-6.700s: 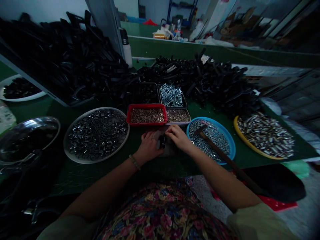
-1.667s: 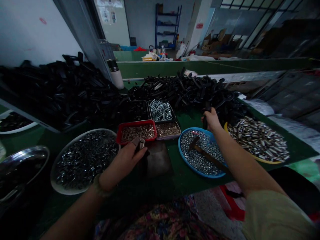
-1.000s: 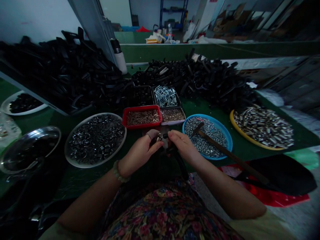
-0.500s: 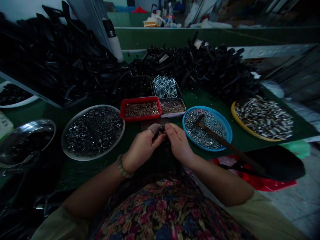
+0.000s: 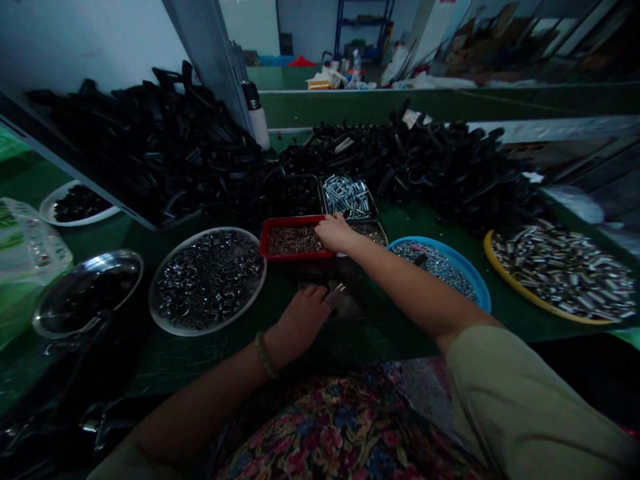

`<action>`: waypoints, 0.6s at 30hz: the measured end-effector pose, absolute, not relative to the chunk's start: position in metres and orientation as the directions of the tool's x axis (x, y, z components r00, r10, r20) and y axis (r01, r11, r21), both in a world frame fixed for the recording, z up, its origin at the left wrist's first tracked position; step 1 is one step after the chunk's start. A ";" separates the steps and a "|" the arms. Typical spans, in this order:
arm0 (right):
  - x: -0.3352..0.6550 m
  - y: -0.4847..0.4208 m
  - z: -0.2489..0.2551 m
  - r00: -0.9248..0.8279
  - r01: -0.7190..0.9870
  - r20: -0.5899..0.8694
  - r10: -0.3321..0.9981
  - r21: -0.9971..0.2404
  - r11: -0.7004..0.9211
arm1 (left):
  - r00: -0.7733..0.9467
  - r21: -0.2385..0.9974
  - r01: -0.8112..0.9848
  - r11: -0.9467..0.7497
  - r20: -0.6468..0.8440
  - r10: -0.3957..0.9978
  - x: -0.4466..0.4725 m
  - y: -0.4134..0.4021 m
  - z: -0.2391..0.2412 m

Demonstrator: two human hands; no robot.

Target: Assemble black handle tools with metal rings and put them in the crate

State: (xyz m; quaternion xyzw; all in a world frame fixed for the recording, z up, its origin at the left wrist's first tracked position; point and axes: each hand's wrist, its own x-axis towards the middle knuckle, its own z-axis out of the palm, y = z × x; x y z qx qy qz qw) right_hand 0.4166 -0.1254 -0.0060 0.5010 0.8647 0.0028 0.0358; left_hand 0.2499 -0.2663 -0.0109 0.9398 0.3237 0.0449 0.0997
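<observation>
My left hand (image 5: 303,320) lies low over a dark flat plate (image 5: 353,310) on the bench, its fingers curled down. At the thumb tip a small shiny metal piece (image 5: 341,288) shows; the rest of what this hand covers is hidden. My right hand (image 5: 335,232) reaches forward to the right end of a red tray (image 5: 300,256) of thin brownish pins (image 5: 293,240). Its fingers are bent together, and anything between them is hidden. Beside it, partly behind the wrist, is a small tray of tiny metal parts (image 5: 371,232).
Steel bolts (image 5: 346,195) fill a black tray behind. Left stands a white tray (image 5: 156,310) of metal clips; right, a blue tray (image 5: 483,293) with a hammer head (image 5: 421,259) partly hidden by my forearm, and a yellow tray (image 5: 530,303) of metal sleeves. Black parts (image 5: 440,160) heap behind.
My hands, together half a second ago around a small part, have come apart. The right has gone forward to the red tray; the left stays low at the plate. The view has shifted.
</observation>
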 end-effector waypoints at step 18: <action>0.474 -0.240 -0.020 -0.229 0.647 -0.089 0.969 -0.758 0.083 | 0.435 0.452 0.777 -0.437 0.116 0.893 0.253 -0.110 -0.012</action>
